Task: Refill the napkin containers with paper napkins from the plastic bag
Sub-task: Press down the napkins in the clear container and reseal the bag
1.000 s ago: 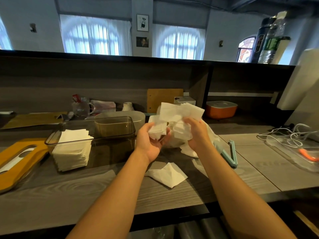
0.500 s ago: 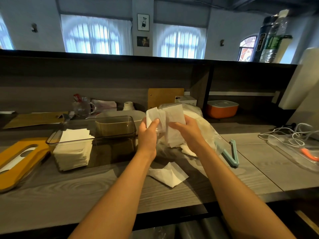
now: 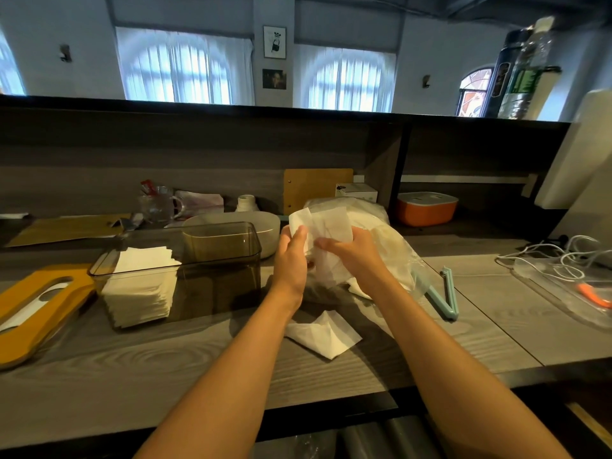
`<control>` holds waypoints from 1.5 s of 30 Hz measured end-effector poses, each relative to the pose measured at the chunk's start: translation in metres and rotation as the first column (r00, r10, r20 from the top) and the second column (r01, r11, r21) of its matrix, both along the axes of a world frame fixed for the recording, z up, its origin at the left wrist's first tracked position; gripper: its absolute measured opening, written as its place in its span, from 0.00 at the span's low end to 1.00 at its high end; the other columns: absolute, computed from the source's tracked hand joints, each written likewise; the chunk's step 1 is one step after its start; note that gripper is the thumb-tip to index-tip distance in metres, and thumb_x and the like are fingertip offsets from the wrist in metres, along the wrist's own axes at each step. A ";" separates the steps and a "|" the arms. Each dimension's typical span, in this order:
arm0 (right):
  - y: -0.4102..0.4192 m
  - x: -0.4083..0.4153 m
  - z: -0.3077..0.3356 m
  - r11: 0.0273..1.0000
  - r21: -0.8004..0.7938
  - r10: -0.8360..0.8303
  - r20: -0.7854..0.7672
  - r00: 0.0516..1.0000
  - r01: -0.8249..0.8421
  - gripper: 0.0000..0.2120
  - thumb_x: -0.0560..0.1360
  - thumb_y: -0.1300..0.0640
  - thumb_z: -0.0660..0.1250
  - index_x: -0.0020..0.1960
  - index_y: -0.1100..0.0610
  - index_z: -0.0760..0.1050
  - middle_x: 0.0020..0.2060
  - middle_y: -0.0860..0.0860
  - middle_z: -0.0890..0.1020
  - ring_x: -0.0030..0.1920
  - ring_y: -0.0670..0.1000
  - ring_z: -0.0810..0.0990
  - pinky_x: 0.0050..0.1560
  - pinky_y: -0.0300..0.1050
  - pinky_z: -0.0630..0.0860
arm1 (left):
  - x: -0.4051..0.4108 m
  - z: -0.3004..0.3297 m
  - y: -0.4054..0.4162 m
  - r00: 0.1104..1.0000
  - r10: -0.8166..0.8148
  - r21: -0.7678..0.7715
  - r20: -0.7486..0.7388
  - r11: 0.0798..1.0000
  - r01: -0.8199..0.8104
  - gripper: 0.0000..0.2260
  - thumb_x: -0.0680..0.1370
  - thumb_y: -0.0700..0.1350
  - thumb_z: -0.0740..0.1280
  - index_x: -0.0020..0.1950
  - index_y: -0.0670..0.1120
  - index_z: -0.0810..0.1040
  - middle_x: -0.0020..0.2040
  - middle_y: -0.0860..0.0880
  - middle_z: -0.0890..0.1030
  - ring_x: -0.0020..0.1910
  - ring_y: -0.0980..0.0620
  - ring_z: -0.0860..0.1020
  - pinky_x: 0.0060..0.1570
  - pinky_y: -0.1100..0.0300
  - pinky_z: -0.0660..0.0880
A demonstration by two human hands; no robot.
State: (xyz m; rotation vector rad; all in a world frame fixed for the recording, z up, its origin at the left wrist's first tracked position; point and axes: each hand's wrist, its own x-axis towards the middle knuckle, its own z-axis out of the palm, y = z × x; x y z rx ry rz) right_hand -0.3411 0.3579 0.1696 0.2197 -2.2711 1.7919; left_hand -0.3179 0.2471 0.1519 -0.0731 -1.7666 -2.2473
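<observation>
My left hand [image 3: 292,260] and my right hand [image 3: 356,256] together hold a bunch of white paper napkins [image 3: 326,226] upright above the counter, each hand gripping one side. Right behind them lies the clear plastic bag [image 3: 394,250] with more napkins in it. To the left stands a smoky transparent napkin container [image 3: 215,256]; a stack of napkins [image 3: 140,286] fills its left end and its right end has none. One loose napkin [image 3: 323,334] lies flat on the counter below my hands.
A teal bag clip [image 3: 445,296] lies right of the bag. The container's yellow lid [image 3: 36,313] rests at the far left. A grey oval dish [image 3: 261,226] sits behind the container, an orange box [image 3: 427,207] on the shelf, a tray with white cables [image 3: 563,276] at right.
The napkin bunch has been squared up between my hands and lowered slightly; a second ago it was a loose, splayed handful. Both hands have shifted closer to the container.
</observation>
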 end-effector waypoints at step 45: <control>0.037 -0.007 0.008 0.988 -0.151 0.041 0.366 0.930 0.016 0.39 0.58 0.47 0.82 0.64 0.52 0.71 0.59 0.55 0.77 0.59 0.57 0.76 0.63 0.60 0.74 | 0.002 0.009 -0.028 0.948 -0.212 -0.166 0.239 0.953 0.255 0.04 0.78 0.45 0.69 0.52 0.50 0.77 0.54 0.46 0.81 0.51 0.48 0.80 0.47 0.52 0.79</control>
